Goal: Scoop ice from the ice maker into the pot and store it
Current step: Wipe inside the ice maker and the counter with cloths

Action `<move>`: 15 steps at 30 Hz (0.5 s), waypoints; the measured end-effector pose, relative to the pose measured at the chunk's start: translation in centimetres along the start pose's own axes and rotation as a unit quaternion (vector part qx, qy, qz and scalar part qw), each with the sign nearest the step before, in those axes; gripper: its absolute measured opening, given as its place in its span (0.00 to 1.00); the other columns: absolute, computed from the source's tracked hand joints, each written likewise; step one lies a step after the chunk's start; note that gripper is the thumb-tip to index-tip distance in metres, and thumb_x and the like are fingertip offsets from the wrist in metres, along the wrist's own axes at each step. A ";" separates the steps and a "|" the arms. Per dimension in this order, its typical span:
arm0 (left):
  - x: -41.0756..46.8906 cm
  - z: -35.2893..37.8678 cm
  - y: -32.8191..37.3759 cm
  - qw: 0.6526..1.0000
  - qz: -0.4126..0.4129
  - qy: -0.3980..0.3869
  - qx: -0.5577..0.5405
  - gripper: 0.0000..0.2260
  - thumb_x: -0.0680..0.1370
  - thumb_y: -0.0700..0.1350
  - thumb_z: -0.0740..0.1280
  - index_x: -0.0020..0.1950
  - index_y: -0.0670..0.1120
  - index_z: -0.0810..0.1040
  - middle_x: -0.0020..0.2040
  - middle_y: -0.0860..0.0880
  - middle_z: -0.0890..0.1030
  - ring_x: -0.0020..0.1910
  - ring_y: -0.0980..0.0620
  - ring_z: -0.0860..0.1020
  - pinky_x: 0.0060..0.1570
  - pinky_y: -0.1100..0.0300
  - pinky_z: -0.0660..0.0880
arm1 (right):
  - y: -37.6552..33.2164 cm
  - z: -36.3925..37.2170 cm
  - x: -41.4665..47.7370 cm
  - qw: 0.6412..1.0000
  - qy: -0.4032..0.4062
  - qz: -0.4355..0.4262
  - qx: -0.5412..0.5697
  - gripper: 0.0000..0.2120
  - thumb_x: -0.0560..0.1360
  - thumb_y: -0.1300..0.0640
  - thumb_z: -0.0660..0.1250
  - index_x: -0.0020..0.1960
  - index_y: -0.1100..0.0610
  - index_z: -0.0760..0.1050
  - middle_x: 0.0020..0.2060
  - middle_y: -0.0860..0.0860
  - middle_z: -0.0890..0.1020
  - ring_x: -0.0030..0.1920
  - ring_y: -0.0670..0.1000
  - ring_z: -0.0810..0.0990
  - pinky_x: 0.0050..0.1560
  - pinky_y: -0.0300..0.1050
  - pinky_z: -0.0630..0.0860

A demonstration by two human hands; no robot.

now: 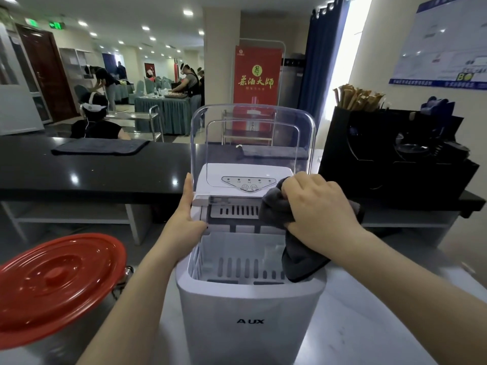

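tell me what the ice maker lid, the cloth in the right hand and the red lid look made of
Ice maker lid: clear hard plastic, glossy; the room shows through. Cloth in the right hand: soft dark grey fabric, matte, bunched and draping. Red lid: probably glossy plastic; highlights on its ridges.

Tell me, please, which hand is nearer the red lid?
Left hand: it holds the ice maker's left edge, toward the red lid; the right hand grips a cloth farther away.
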State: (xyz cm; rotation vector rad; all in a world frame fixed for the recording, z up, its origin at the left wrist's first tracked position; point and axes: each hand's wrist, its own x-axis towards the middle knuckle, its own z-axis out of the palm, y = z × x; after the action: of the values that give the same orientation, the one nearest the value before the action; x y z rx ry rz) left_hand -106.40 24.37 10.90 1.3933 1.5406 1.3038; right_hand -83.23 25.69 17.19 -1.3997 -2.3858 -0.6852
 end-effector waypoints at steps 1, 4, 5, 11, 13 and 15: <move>0.0 0.0 0.0 1.000 -0.001 0.000 -0.001 0.45 0.74 0.30 0.60 0.73 0.70 0.41 0.65 0.65 0.65 0.50 0.66 0.72 0.40 0.70 0.68 | 0.0 0.1 0.0 0.999 -0.016 -0.023 0.026 0.21 0.65 0.43 0.75 0.48 0.54 0.70 0.47 0.50 0.75 0.48 0.54 0.74 0.42 0.47 0.66; -0.1 0.1 0.0 1.000 -0.002 -0.003 -0.005 0.46 0.74 0.30 0.61 0.73 0.70 0.41 0.66 0.65 0.64 0.49 0.68 0.71 0.39 0.71 0.68 | -0.3 -0.1 -0.6 0.982 -0.103 -0.060 0.150 0.19 0.73 0.37 0.62 0.53 0.50 0.71 0.57 0.46 0.74 0.58 0.51 0.72 0.55 0.48 0.71; -0.1 0.0 0.0 1.000 -0.002 -0.002 -0.005 0.46 0.74 0.30 0.61 0.73 0.70 0.41 0.66 0.65 0.64 0.50 0.66 0.71 0.39 0.71 0.68 | -0.4 0.0 -0.8 0.978 -0.117 -0.065 0.157 0.19 0.74 0.38 0.62 0.56 0.50 0.71 0.60 0.46 0.73 0.61 0.51 0.71 0.59 0.48 0.70; -0.2 0.0 0.2 1.000 -0.007 0.000 -0.008 0.45 0.74 0.29 0.60 0.73 0.69 0.42 0.66 0.65 0.64 0.55 0.61 0.72 0.40 0.72 0.68 | 0.4 -1.1 -0.5 0.985 -0.113 -0.024 0.124 0.15 0.70 0.40 0.69 0.47 0.50 0.74 0.53 0.45 0.72 0.53 0.50 0.73 0.51 0.45 0.73; -0.2 0.0 0.2 1.000 -0.009 0.001 -0.009 0.46 0.73 0.29 0.60 0.73 0.70 0.42 0.67 0.64 0.64 0.60 0.57 0.70 0.42 0.71 0.68 | 0.6 -1.7 -0.2 0.990 -0.062 -0.055 0.111 0.14 0.69 0.39 0.69 0.41 0.49 0.75 0.57 0.45 0.73 0.57 0.51 0.71 0.54 0.47 0.72; -0.2 0.0 0.2 1.000 -0.006 0.003 -0.009 0.46 0.73 0.29 0.60 0.73 0.70 0.42 0.66 0.65 0.64 0.60 0.56 0.70 0.41 0.71 0.68 | 0.6 -2.3 -0.2 0.984 -0.019 -0.101 0.149 0.13 0.68 0.42 0.71 0.36 0.48 0.71 0.61 0.46 0.73 0.59 0.50 0.71 0.56 0.48 0.71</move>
State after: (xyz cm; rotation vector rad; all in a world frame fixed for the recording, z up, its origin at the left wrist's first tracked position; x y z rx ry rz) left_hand -106.34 24.16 11.07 1.3688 1.5354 1.3126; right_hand -82.62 24.55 19.14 -1.0684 -2.5542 -0.3295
